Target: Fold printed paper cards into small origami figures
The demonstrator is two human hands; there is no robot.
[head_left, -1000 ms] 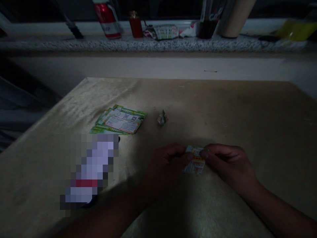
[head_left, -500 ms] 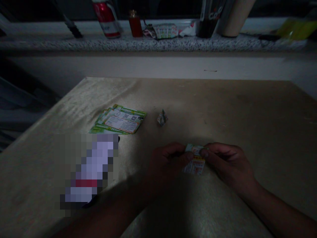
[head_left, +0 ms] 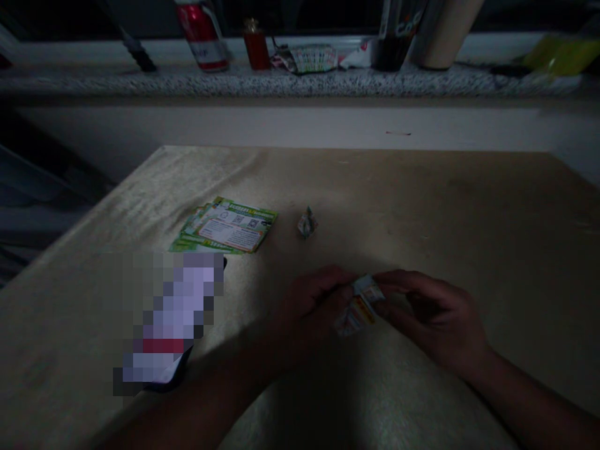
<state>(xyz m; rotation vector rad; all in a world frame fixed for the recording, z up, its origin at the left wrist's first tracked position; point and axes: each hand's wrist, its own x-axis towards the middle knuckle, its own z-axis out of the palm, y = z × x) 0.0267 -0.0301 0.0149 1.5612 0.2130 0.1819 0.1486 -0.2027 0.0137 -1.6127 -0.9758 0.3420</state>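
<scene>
Dim room, low light, and a tan table in front of you under a speckled stone ledge carrying a red can and a lighter.

Both hands are at the near middle of the table, meeting over one small printed slip. It sits just above the surface, tilted down to your left, creased and partly doubled over. By the look of it, you're midway through the folds on this one.

One small folded piece already stands on the table beyond your hands, well apart from them. To its left a fanned stack of flat green leaflets lies untouched, so I'd judge one done, one in hand, several left.

Your left hand is curled in, thumb and fingertips pinched onto the slip's left edge. Your right hand comes in from the other side with the knuckles up, its fingers closed on the upper right corner. Both forearms angle inward, low over the table.
</scene>
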